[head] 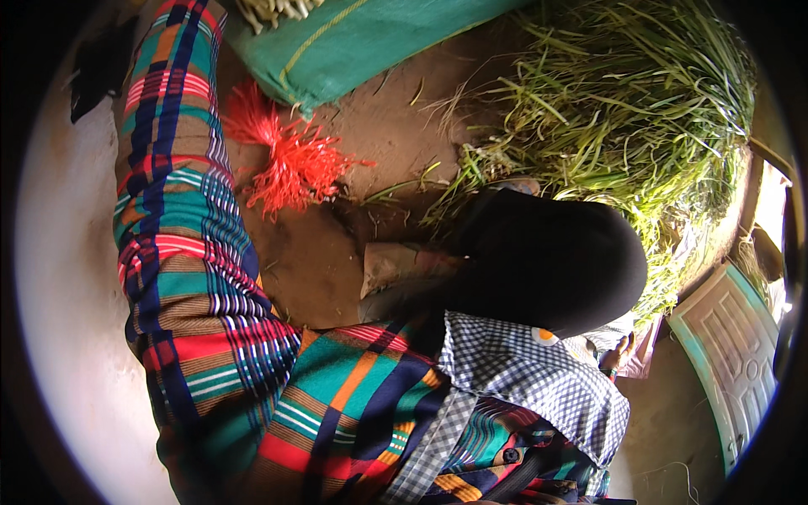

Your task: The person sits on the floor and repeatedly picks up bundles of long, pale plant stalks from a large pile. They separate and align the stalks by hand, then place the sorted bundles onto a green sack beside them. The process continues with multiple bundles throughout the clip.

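Note:
Neither of my hands can be made out for certain. Before me are a plaid shirt (372, 404) with a black-and-white checked collar (524, 379) and a rounded black head covering (568, 265). A long plaid sleeve (183, 252) reaches to the top left, its hand out of view. Beyond the collar, part of a hand (622, 353) shows small beside the grass; whose it is, I cannot tell. A bundle of red plastic strands (297, 167) lies on the brown floor, close to the sleeve. Long green grass blades (618, 113) are heaped at the upper right.
A green woven sack (360, 50) with yellow stripes lies at the top, with pale sticks (278, 11) by it. A pale wall (69, 271) runs down the left, near a black item (101, 69). A panelled door (732, 347) stands at the right.

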Demonstrator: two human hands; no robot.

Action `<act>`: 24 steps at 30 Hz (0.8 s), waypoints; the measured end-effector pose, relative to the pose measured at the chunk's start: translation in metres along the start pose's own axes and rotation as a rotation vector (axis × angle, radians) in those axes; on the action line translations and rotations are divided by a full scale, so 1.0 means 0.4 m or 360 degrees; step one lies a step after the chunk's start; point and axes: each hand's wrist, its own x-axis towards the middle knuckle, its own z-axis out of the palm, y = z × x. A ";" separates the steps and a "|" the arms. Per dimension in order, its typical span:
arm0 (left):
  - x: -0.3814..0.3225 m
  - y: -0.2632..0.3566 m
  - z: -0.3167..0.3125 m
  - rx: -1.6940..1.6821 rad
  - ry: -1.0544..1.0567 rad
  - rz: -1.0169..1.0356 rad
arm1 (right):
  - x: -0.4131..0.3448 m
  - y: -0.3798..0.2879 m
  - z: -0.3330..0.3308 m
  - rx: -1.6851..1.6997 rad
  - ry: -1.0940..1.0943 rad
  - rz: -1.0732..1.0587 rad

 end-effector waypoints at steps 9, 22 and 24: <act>-0.189 -0.016 -0.101 0.0042 0.0333 0.0029 | 0.014 0.051 -0.021 -0.0011 -0.0032 0.0014; -1.013 -0.477 -0.276 0.1877 -0.0113 -0.1458 | 0.091 0.148 -0.072 0.0026 -0.0052 -0.0023; -1.031 -0.460 -0.291 0.1741 -0.0156 -0.1567 | 0.102 0.172 -0.084 0.0041 -0.0055 -0.0035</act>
